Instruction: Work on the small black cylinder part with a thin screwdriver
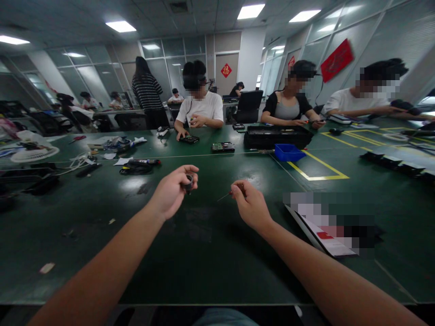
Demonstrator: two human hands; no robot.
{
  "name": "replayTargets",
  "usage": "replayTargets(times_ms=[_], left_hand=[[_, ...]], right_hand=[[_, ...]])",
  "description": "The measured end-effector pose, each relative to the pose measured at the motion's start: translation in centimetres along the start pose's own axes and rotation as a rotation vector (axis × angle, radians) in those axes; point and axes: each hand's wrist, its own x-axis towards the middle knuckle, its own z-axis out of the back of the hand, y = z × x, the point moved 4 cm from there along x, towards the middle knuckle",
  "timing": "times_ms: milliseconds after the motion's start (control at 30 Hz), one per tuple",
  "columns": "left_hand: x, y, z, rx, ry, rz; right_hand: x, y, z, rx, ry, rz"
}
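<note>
Above the green table (210,271), my left hand (173,190) is closed around a small dark grey round part (188,183), its kind too small to make out. The thumb and fingers press it from the sides. To the right, my right hand (249,203) grips a thin screwdriver (223,197). Its narrow metal shaft points left toward the left hand, with a gap between them; the handle is mostly hidden in my fingers. Beyond both hands, a hard drive (223,147) lies on the table.
A blue bin (289,152) stands before a black tray (278,136). Coiled black cables (137,167) lie on the left, and a folded paper or booklet (316,231) on the right. Across the table, a person in a white shirt (200,111) touches another drive (189,140).
</note>
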Motion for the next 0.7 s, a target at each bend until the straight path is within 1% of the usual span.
replayTargets(times_ms=[100,167,233,267,367,400,467,600,700], left_hand=[[-0.6,3.1,-2.8,0.155,0.141,0.007],[-0.9,4.9,-3.8,0.29,0.209,0.015],[-1.1,6.3,-4.1,0.439,0.263,0.007],[-1.1,6.8,-4.1,0.521,0.291,-0.02],[-1.3,7.8,-3.6,0.79,0.36,-0.164],[-1.3,8.1,-3.3,0.861,0.366,-0.204],[-1.1,8.7,-2.6,0.942,0.342,-0.233],[-0.4,9.1,-1.6,0.947,0.259,-0.225],[0.2,8.9,-1.4,0.962,0.249,-0.253]], right_hand=[[0.0,0.0,0.1,-0.002,-0.021,0.011],[0.0,0.0,0.1,-0.006,-0.039,0.013],[0.0,-0.1,0.1,-0.01,-0.044,0.006],[0.1,-0.1,0.1,-0.012,-0.042,0.004],[0.1,-0.1,-0.1,-0.024,-0.022,-0.004],[0.1,-0.1,-0.1,-0.031,-0.014,-0.009],[0.2,-0.1,-0.2,-0.057,0.004,-0.023],[0.3,0.0,-0.1,-0.108,0.018,-0.024],[0.3,0.2,0.1,-0.108,0.021,-0.029]])
